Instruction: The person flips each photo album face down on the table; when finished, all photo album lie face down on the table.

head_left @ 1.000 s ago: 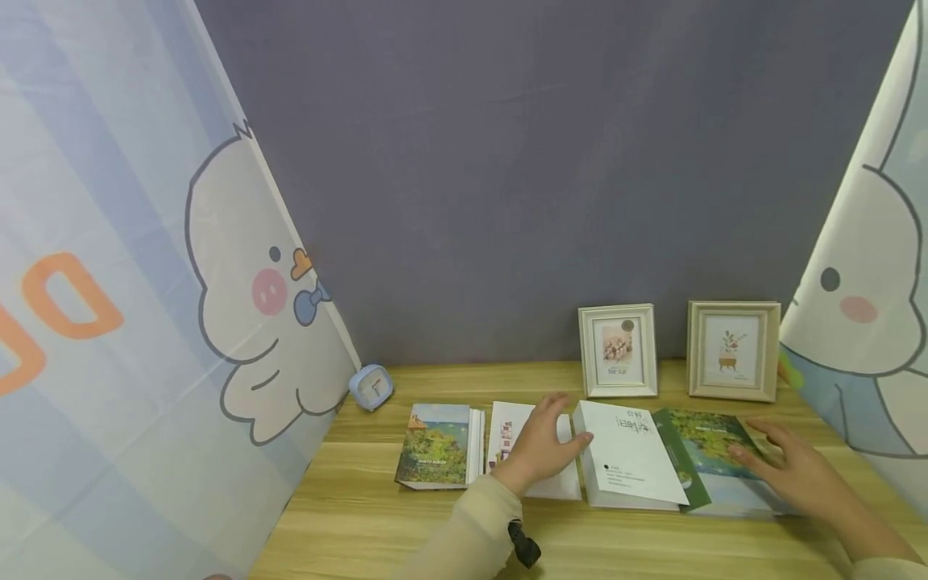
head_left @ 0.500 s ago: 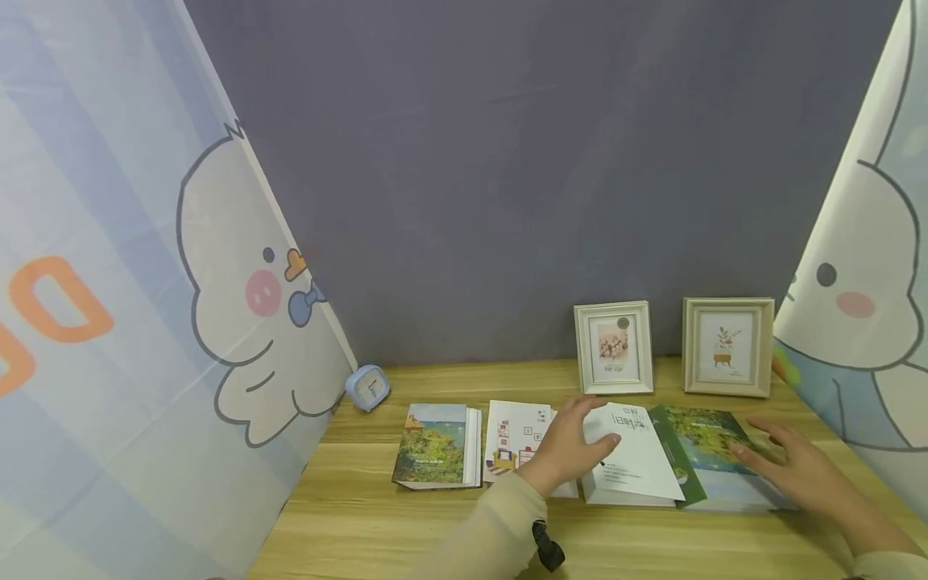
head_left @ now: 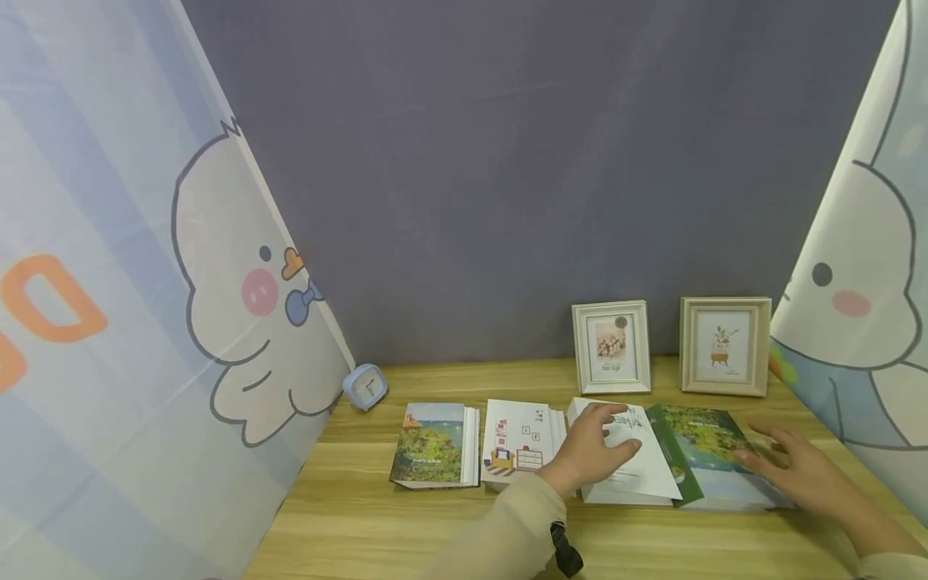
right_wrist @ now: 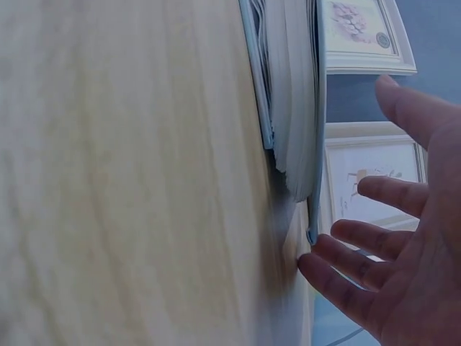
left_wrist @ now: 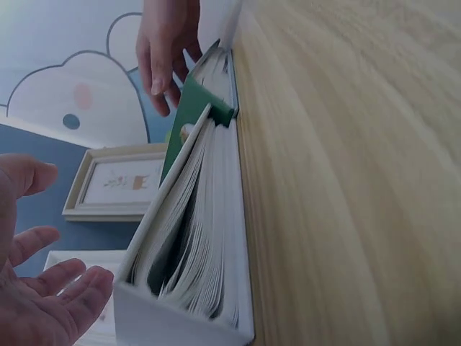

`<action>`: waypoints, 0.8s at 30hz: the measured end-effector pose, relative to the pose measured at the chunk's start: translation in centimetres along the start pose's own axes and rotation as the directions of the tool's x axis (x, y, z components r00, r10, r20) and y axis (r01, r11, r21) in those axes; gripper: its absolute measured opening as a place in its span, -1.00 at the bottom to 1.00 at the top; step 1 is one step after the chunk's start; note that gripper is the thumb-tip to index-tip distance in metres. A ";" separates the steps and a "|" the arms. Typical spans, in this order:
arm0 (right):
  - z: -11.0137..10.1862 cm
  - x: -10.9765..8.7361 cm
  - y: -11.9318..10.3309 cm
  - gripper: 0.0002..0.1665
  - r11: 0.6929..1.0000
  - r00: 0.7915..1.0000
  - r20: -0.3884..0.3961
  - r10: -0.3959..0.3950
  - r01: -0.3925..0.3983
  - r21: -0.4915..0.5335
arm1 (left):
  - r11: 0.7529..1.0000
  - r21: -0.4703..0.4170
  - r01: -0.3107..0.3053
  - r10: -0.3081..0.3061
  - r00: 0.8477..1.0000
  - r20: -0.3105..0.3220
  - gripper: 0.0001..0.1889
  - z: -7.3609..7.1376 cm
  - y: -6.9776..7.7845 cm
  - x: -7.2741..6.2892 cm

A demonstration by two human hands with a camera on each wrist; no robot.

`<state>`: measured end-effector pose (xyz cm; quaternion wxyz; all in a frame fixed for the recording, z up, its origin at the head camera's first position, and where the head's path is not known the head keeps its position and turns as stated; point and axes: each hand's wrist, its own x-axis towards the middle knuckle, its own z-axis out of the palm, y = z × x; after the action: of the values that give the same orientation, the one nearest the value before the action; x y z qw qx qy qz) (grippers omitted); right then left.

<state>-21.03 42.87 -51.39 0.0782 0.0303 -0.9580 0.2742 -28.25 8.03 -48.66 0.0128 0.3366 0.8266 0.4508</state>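
Note:
Four-sided albums lie in a row on the wooden table. My left hand [head_left: 590,451], thumb spread from its fingers, hovers over the left part of a white album [head_left: 645,471] with dark lettering. In the left wrist view, that album's thick pages [left_wrist: 209,238] fan under its raised cover. My right hand [head_left: 797,475] is at the right side of an album with a landscape cover [head_left: 706,443]; its lower fingertips are right at the cover's edge in the right wrist view. A green flap [head_left: 677,467] of this album meets the white one. Neither hand grips anything.
Left of my hands lie a white album with a furniture drawing [head_left: 518,439] and another landscape photo album [head_left: 431,443]. Two picture frames, one white [head_left: 612,348] and one beige [head_left: 725,346], stand behind. A blue clock [head_left: 365,387] sits at the back left, by the cartoon curtain [head_left: 239,234].
My left hand has moved right, from over the furniture-drawing album to over the white lettered album. My right hand has hardly moved. The head view has shifted slightly.

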 end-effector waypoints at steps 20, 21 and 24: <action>0.8 0.5 -0.2 -0.11 0.999 0.999 0.033 0.028 -0.030 0.036 | 0.964 -0.199 0.178 -0.152 0.978 0.142 -0.39 2.9 1.6 0.7; 0.8 0.5 -0.2 -0.11 0.999 0.999 0.035 0.031 -0.033 0.037 | 0.962 -0.199 0.186 -0.159 0.976 0.147 -0.39 3.1 1.6 0.8; 0.8 0.6 -0.2 -0.09 0.999 0.999 0.032 0.041 -0.042 0.030 | 0.963 -0.192 0.189 -0.162 0.976 0.148 -0.39 3.3 1.7 0.9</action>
<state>-21.68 42.23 -51.86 0.0569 0.0160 -0.9553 0.2897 -26.95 11.62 -49.09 0.1415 0.2873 0.7998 0.5076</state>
